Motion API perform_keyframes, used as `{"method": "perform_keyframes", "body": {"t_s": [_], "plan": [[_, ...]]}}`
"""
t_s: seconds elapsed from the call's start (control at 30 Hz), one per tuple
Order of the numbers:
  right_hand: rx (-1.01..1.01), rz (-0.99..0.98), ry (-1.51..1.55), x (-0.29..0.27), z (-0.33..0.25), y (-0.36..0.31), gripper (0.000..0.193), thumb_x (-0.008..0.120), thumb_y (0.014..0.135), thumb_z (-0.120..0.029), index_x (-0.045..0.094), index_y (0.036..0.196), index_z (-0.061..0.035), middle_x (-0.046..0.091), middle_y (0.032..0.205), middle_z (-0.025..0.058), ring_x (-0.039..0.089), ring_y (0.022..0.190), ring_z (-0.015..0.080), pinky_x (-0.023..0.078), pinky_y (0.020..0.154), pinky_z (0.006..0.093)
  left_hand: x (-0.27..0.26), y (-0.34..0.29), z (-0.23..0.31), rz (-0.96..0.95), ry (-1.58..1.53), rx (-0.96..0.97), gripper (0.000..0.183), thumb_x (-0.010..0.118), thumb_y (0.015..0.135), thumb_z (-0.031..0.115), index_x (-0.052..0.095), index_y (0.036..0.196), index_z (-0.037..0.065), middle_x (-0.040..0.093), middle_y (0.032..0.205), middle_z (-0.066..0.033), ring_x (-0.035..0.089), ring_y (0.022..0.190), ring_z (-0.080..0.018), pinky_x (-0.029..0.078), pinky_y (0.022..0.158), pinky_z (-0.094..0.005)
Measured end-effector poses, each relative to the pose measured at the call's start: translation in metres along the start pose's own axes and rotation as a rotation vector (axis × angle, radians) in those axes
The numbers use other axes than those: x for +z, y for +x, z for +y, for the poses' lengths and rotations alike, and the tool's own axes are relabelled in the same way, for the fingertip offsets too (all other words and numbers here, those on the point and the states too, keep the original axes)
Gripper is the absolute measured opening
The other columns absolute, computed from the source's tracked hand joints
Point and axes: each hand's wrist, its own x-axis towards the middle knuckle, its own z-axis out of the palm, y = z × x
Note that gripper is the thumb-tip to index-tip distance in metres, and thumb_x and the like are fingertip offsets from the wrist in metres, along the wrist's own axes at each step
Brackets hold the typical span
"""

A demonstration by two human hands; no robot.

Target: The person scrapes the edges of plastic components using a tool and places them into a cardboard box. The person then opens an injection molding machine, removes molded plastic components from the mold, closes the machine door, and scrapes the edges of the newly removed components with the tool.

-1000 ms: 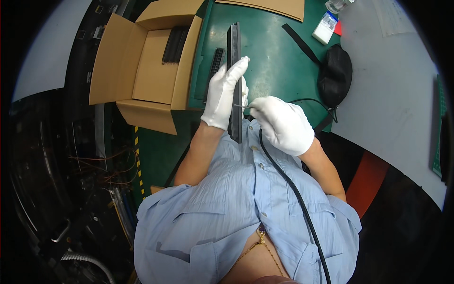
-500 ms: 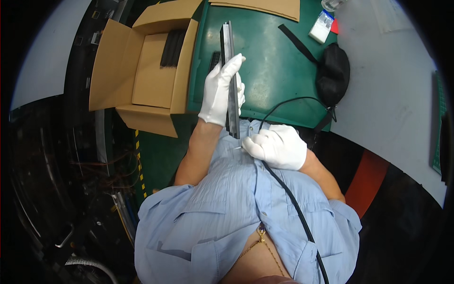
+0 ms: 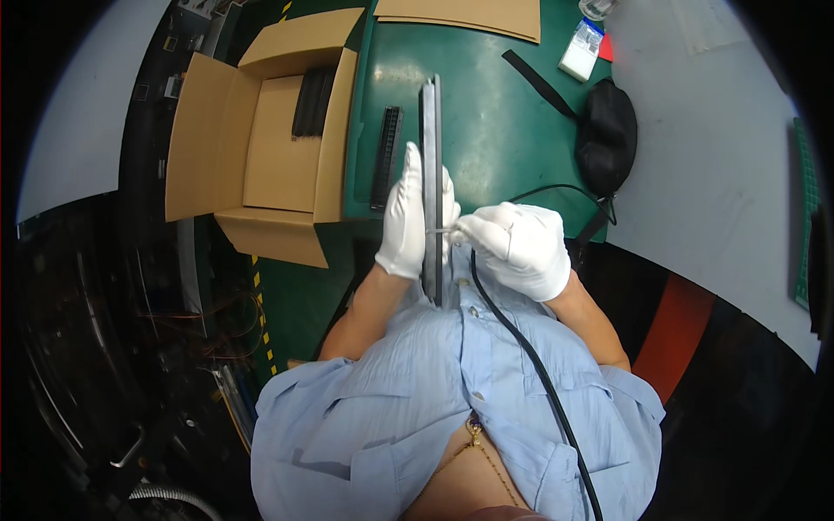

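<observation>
A long, narrow dark-grey bar [image 3: 432, 156] stands nearly lengthwise in front of my chest. My left hand [image 3: 403, 224], in a white glove, is closed around it, with the palm along its left side and fingertips showing on its right. My right hand [image 3: 519, 247], also gloved, pinches a thin metal pick [image 3: 441, 231]. The pick's tip lies across the bar near its middle; whether it touches cannot be told. On the green table beside my left hand is a black slotted strip [image 3: 387, 156].
An open cardboard box [image 3: 330, 182] at the left holds several black strips [image 3: 314, 102]. Flat cardboard [image 3: 469, 16] lies at the back. A black pouch [image 3: 606, 139], a white packet [image 3: 582, 52] and a black cable [image 3: 521, 339] are on the right side.
The bar and my left hand have come closer to my body and slightly right. My right hand has moved up and left, bringing the pick to the bar. The slotted strip is now uncovered.
</observation>
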Motion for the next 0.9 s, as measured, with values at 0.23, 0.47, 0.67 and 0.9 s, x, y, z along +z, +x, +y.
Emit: {"method": "perform_keyframes", "body": {"t_s": [0.23,0.47,0.67,0.9], "plan": [[0.025,0.087,0.000,-0.010,0.007,0.017,0.023,0.073,0.071,-0.010,0.068,0.093,-0.0144,0.065,0.077,-0.0018,0.065,0.064,0.0175,0.051,0.053,0.0313,0.004,-0.021,-0.012,-0.003,-0.038,0.065,0.053,0.031,0.112,0.052,0.048,0.080,0.014,0.043,0.057,0.0010,0.039,0.035,-0.0109,0.035,0.031,-0.0262],[0.026,0.125,-0.030,-0.023,0.016,0.033,0.021,0.076,0.073,-0.011,0.068,0.091,-0.0139,0.067,0.076,-0.0015,0.066,0.063,0.0182,0.049,0.051,0.0314,0.019,-0.037,-0.007,0.014,0.220,0.053,0.056,0.032,0.110,0.056,0.044,0.075,0.015,0.036,0.053,0.0021,0.035,0.034,-0.0115,0.032,0.034,-0.0275],[-0.007,0.187,0.024,-0.027,0.030,0.043,0.034,0.082,0.071,0.000,0.070,0.102,-0.0058,0.069,0.080,0.0056,0.069,0.066,0.0229,0.053,0.057,0.0317,0.026,-0.040,-0.007,0.032,0.243,0.042,0.057,0.032,0.110,0.057,0.040,0.073,0.015,0.034,0.055,0.0018,0.033,0.036,-0.0114,0.030,0.035,-0.0276],[0.012,0.241,-0.080,-0.032,0.045,0.057,0.023,0.076,0.073,-0.006,0.068,0.093,-0.0138,0.066,0.077,0.0015,0.067,0.065,0.0199,0.051,0.053,0.0317,0.028,-0.045,-0.010,0.059,0.251,0.001,0.057,0.034,0.109,0.058,0.040,0.072,0.015,0.033,0.056,0.0020,0.032,0.037,-0.0111,0.030,0.036,-0.0271]]}}
